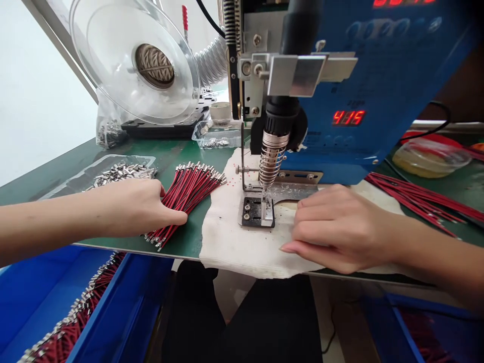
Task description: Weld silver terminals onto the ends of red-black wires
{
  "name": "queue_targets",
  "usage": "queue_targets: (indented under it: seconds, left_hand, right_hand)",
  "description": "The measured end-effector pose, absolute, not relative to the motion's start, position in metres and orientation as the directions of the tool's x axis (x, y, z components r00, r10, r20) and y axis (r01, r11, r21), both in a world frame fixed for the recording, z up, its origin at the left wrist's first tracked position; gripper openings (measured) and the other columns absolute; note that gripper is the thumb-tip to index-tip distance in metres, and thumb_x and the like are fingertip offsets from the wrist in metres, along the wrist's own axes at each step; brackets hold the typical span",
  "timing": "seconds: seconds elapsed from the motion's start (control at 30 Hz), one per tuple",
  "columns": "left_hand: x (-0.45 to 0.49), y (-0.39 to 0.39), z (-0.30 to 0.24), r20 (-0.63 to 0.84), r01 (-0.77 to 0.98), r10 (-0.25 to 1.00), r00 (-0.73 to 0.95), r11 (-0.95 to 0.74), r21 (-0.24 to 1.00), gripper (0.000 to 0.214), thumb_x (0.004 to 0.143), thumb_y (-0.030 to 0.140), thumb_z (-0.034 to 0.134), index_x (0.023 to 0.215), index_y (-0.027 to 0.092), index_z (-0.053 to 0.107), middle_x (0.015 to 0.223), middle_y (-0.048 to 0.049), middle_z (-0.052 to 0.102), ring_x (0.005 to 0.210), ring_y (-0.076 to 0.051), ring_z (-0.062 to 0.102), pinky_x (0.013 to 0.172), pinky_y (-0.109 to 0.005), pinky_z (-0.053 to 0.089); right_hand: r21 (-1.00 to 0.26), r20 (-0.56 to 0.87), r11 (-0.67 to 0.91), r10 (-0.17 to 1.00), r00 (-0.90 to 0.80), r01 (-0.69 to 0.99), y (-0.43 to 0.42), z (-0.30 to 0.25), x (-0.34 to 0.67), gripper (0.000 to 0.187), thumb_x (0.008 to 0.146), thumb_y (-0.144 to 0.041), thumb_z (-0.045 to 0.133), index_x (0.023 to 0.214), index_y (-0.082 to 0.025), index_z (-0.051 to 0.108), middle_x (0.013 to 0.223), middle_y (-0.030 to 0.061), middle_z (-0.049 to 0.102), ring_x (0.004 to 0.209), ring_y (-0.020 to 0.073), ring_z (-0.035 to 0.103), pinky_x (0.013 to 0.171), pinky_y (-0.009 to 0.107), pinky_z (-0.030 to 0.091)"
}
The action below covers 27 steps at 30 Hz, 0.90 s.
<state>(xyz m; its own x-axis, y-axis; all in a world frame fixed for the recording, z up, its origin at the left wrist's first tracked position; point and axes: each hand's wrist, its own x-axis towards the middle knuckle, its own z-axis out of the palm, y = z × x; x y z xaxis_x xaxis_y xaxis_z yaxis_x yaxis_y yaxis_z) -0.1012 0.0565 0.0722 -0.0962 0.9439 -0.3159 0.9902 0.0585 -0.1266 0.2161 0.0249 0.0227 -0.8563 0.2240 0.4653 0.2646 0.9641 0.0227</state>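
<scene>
My left hand [139,209] is closed on the near side of a bundle of red and black wires [189,194], with the thumb across it. Small silver metal ends tip the wires, which lie fanned out on the green bench. My right hand [336,229] rests curled on the white cloth [234,242], right of the soldering machine's foot. Its palm side is hidden, so I cannot make out what is in it. Between my hands stands the spring-wrapped soldering head [273,156], its tip over a small black metal fixture [255,212].
Loose silver metal parts [123,174] lie in a clear tray on the left. A clear fume hood [113,60] stands behind. More red wires [416,201] lie at right, beside the blue control box [340,146]. A blue bin [109,307] below holds many finished-looking wires.
</scene>
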Motion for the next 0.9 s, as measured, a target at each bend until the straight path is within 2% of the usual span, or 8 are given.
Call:
queue_targets:
  seconds: [0.07, 0.1, 0.3, 0.53, 0.7, 0.8, 0.9]
  left_hand:
    - [-0.092, 0.059, 0.079, -0.387, 0.968, 0.909, -0.152, 0.058, -0.244, 0.040, 0.074, 0.056, 0.055, 0.053, 0.022, 0.054, 0.063, -0.0104, 0.063, 0.065, -0.027, 0.061, 0.062, -0.037, 0.044]
    - [-0.089, 0.061, 0.081, -0.371, 0.964, 0.916, -0.151, 0.054, -0.261, 0.040, 0.074, 0.055, 0.055, 0.053, 0.022, 0.054, 0.065, -0.0112, 0.064, 0.065, -0.027, 0.061, 0.062, -0.037, 0.044]
    - [-0.090, 0.070, 0.076, -0.339, 0.964, 0.932, -0.132, 0.041, -0.263, 0.034, 0.071, 0.051, 0.056, 0.057, 0.021, 0.059, 0.066, -0.0105, 0.066, 0.066, -0.026, 0.062, 0.061, -0.035, 0.045]
    - [-0.087, 0.068, 0.072, -0.325, 0.977, 0.941, -0.094, 0.024, -0.214, 0.036, 0.078, 0.049, 0.048, 0.069, 0.018, 0.063, 0.074, -0.0140, 0.068, 0.071, -0.028, 0.065, 0.066, -0.036, 0.047]
    - [-0.088, 0.067, 0.076, -0.339, 0.979, 0.929, -0.148, 0.090, -0.181, 0.039, 0.082, 0.050, 0.041, 0.075, 0.019, 0.063, 0.073, -0.0112, 0.070, 0.067, -0.026, 0.066, 0.065, -0.035, 0.048]
    - [-0.090, 0.067, 0.078, -0.379, 0.983, 0.906, -0.185, 0.173, -0.066, 0.034, 0.080, 0.048, 0.045, 0.078, 0.019, 0.061, 0.070, -0.0093, 0.070, 0.060, -0.023, 0.064, 0.061, -0.034, 0.048]
    - [-0.093, 0.065, 0.080, -0.383, 0.966, 0.896, -0.223, 0.255, 0.032, 0.032, 0.078, 0.044, 0.047, 0.094, 0.018, 0.058, 0.054, -0.0035, 0.063, 0.052, -0.022, 0.061, 0.056, -0.032, 0.048]
  right_hand:
    - [0.013, 0.470, 0.966, 0.222, -0.854, 0.259, 0.025, 0.023, 0.216, 0.040, 0.102, -0.024, 0.057, 0.064, -0.019, 0.047, 0.059, -0.0018, 0.050, 0.055, 0.0121, 0.040, 0.056, 0.034, 0.021]
    - [0.007, 0.473, 0.967, 0.220, -0.853, 0.253, 0.024, 0.023, 0.215, 0.040, 0.102, -0.023, 0.057, 0.064, -0.020, 0.047, 0.058, -0.0019, 0.050, 0.055, 0.0119, 0.040, 0.056, 0.034, 0.021]
    - [0.006, 0.477, 0.970, 0.212, -0.853, 0.244, 0.024, 0.023, 0.214, 0.040, 0.102, -0.024, 0.057, 0.064, -0.020, 0.045, 0.058, -0.0026, 0.050, 0.054, 0.0117, 0.040, 0.056, 0.034, 0.021]
    - [0.014, 0.487, 0.969, 0.208, -0.848, 0.245, 0.025, 0.022, 0.217, 0.039, 0.103, -0.025, 0.056, 0.065, -0.020, 0.046, 0.059, -0.0027, 0.051, 0.054, 0.0118, 0.042, 0.055, 0.034, 0.023]
    - [0.028, 0.498, 0.966, 0.208, -0.842, 0.256, 0.026, 0.023, 0.217, 0.041, 0.103, -0.024, 0.054, 0.064, -0.021, 0.043, 0.056, -0.0034, 0.048, 0.053, 0.0117, 0.041, 0.055, 0.033, 0.023]
    - [0.033, 0.498, 0.964, 0.212, -0.841, 0.263, 0.027, 0.024, 0.217, 0.040, 0.102, -0.024, 0.055, 0.064, -0.021, 0.044, 0.056, -0.0032, 0.048, 0.052, 0.0116, 0.041, 0.054, 0.032, 0.024]
    - [0.036, 0.504, 0.963, 0.215, -0.837, 0.269, 0.026, 0.024, 0.217, 0.041, 0.102, -0.024, 0.055, 0.063, -0.021, 0.044, 0.056, -0.0029, 0.049, 0.052, 0.0117, 0.040, 0.054, 0.032, 0.025]
